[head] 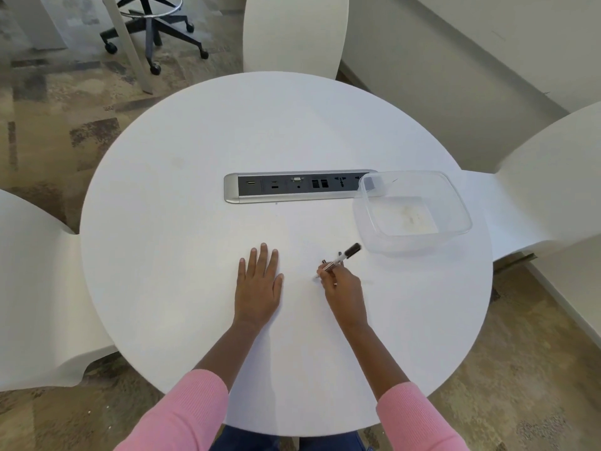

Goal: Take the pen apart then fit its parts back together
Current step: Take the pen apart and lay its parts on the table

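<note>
Two hands are working over the desk (182,262). Our left hand (258,283) is lying flat, fingers straight and slightly spread, holding nothing. Our right hand (343,284) is pinching the pen (340,257) low on its barrel, right of desk centre, with the black cap (353,250) pointing toward 2 o'clock. We can't tell if the tip is touching the desk.

Risk, as we're judging it: we're gripping one-handed, so parts pulled off could be jumping loose, rolling on the smooth round top and going over the edge.

Clear tub (361,203) is sitting at 2 o'clock from the right hand, covering the right end of the socket panel (292,187). It's looking empty, with only a faint smudge on its base.
</note>
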